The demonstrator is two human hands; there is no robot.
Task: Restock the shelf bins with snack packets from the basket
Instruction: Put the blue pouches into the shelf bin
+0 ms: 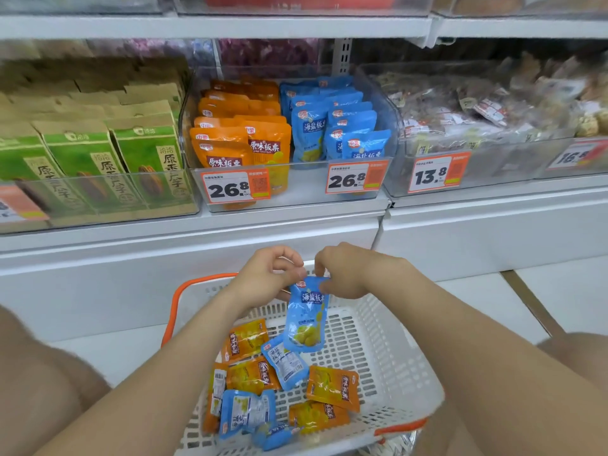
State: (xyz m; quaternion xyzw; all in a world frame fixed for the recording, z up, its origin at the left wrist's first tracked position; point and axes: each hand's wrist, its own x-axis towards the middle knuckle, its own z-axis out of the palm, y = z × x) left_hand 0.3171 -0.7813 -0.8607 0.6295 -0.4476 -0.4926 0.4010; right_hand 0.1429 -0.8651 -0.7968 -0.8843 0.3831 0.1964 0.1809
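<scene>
Blue, with yellow nuts printed on it, one snack packet (306, 319) is being held upright above the basket (388, 350) in the head view. Its top edge is being pinched from both sides. The left corner is being gripped between the curled thumb and fingers of the left hand (268, 274), and the right corner between those of the right hand (348, 273). The packet's lower end is being left hanging free over the heap below.

The white slotted basket, fitted with orange handles (171, 311), is being kept low in front of the shelf, between the person's knees. Inside it, loose orange packets (334, 386) and loose blue packets (246, 411) are being left lying flat, mostly toward the near left side.

Higher up, a clear shelf bin (296, 184) is being shared by shelved orange packets (237, 133) standing on its left and shelved blue packets (332, 126) on its right. Two price tags (235, 189) reading 26.8 are being shown on its front. Green boxes (98, 159) are being displayed in the neighbouring bin on the left, and small wrapped snacks (493, 103) in the one on the right.
</scene>
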